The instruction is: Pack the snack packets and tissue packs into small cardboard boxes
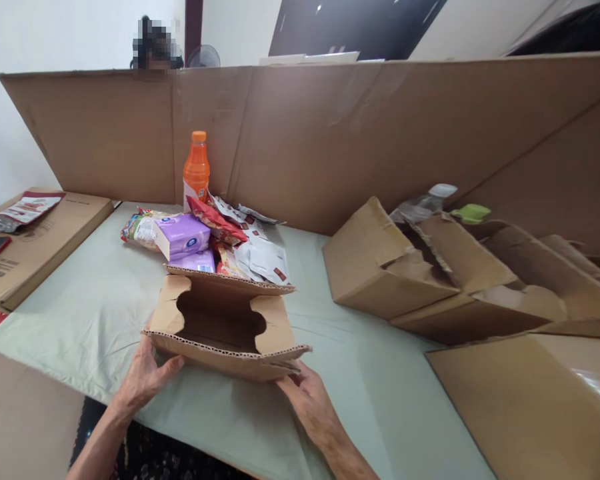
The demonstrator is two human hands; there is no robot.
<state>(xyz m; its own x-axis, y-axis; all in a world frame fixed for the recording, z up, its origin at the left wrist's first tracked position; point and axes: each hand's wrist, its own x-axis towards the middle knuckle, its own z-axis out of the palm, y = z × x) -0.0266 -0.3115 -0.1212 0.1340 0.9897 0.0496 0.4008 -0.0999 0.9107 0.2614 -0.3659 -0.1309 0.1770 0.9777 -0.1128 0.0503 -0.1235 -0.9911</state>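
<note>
Left hand point(147, 380) half open, thumb spread along the near wall, fingers against the left side of a small open-topped brown cardboard box point(225, 357). Right hand point(307, 397) loosely curled around the box's near right corner, fingertips hidden. Box between both hands, mouth up; whether it rests fully on the pale green cloth point(350, 380) is hard to tell. Beyond the box from both hands: purple-and-white soft rectangular packs point(185, 237), glossy red bag point(217, 222), flat white sachets point(265, 260), upright orange-capped bottle point(197, 170). Well right of right hand: large brown cardboard carton point(380, 280), flaps open.
</note>
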